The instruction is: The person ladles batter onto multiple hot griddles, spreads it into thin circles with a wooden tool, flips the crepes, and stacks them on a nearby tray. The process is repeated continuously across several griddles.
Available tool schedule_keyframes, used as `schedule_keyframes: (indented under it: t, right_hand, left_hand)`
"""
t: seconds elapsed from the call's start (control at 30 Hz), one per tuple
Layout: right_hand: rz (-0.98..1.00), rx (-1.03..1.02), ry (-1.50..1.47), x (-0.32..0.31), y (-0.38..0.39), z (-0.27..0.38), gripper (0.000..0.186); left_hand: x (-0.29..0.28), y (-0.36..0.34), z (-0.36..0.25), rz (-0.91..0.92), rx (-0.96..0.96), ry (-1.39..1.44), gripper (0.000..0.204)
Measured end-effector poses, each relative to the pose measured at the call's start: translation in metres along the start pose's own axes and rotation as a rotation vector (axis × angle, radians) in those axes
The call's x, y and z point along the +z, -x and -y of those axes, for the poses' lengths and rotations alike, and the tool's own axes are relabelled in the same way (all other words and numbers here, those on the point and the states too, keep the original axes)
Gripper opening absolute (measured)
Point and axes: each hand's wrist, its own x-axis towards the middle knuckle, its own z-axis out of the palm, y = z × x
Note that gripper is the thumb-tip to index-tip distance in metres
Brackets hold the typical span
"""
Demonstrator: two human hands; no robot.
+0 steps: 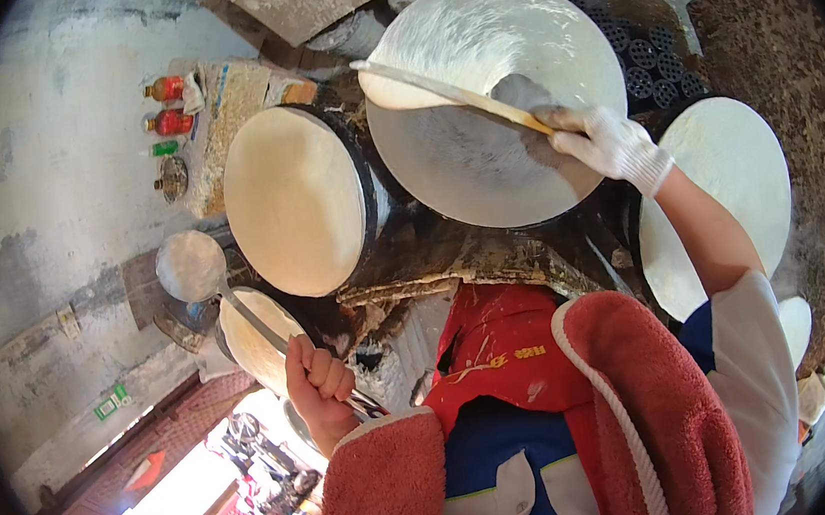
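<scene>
Right hand (602, 142), gloved, grips a long flat scraper (446, 93) laid across the batter-coated middle griddle (491, 98), its blade angled to drag the film thin. Left hand (319, 373) is fisted around a ladle (190, 266), bowl level above the batter pot (255, 339).

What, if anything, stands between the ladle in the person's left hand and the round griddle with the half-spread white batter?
Nothing visible blocks it. The left hand holds the long-handled metal ladle out beside the covered round griddle. That covered griddle lies between the ladle and the half-spread round griddle, where the gloved right hand works the flat wooden spreader.
</scene>
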Motion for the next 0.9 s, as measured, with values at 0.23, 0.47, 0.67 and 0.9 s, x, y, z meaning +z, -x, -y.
schedule_keyframes:
  t: [0.23, 0.47, 0.67, 0.9]
  right_hand:
    - [-0.085, -0.025, -0.071, -0.03, -0.02, -0.011, 0.038]
    - [0.09, -0.014, -0.041, 0.002, -0.012, 0.005, 0.041]
    - [0.023, -0.027, -0.156, 0.054, 0.11, 0.01, 0.039]
    - [-0.202, 0.487, -0.484, 0.204, 0.209, 0.046, 0.027]
  left_hand:
    - [-0.012, 0.024, 0.016, -0.126, 0.005, 0.005, 0.036]
    - [-0.021, 0.036, 0.015, -0.091, 0.063, -0.017, 0.035]
    - [-0.044, 0.011, -0.004, 0.098, -0.022, -0.04, 0.034]
    - [-0.104, -0.017, -0.035, 0.243, -0.131, -0.021, 0.035]
